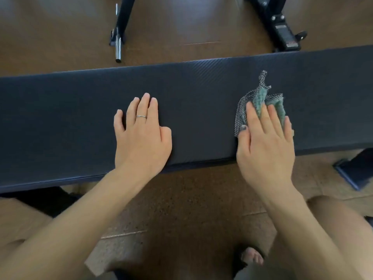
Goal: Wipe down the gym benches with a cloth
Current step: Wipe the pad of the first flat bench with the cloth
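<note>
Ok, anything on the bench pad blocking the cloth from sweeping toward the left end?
Only the left hand, resting flat on the bench pad left of the cloth under the right hand. Nothing else shows there.

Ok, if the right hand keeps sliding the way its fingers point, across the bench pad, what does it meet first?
Only more of the dark textured bench pad, then its far edge. The right hand presses flat on the teal and checked cloth. Beyond sits a black metal stand on the floor, probably lower.

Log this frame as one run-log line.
left hand: flat on bench pad | right hand: presses cloth onto pad | phase: wiping
</note>
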{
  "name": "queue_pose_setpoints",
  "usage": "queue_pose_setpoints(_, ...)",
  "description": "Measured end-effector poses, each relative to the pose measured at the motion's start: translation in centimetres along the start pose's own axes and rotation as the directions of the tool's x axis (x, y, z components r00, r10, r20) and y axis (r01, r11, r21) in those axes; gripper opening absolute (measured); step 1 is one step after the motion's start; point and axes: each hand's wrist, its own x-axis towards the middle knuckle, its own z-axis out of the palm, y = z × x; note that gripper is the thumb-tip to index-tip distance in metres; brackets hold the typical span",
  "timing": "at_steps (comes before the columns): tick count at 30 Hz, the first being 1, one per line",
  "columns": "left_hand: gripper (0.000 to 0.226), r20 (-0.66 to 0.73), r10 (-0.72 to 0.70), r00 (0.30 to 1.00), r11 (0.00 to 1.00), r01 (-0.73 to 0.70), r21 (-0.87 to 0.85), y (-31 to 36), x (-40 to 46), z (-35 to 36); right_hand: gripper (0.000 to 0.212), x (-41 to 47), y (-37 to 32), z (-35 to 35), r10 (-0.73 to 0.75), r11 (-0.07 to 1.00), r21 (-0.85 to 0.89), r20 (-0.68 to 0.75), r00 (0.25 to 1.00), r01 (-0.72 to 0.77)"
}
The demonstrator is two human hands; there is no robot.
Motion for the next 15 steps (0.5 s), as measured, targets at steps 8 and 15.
queue_pose_setpoints(8,0.044,-0.125,0.235,0.964,0.967,-0.246,-0.075,-5.2,0.4,-1.5,0.054,-8.4,-12.8,2.6,-0.363,0.921,0.147,-0.010,0.932,0.361)
queue_pose_setpoints(15,0.032,-0.211,0.142,0.967,0.976,-0.172,-0.134,-8.5,-0.6,-1.7,0.051,-3.6,-1.0,1.1,-0.686,0.725,-0.094,-0.006,0.728,0.683)
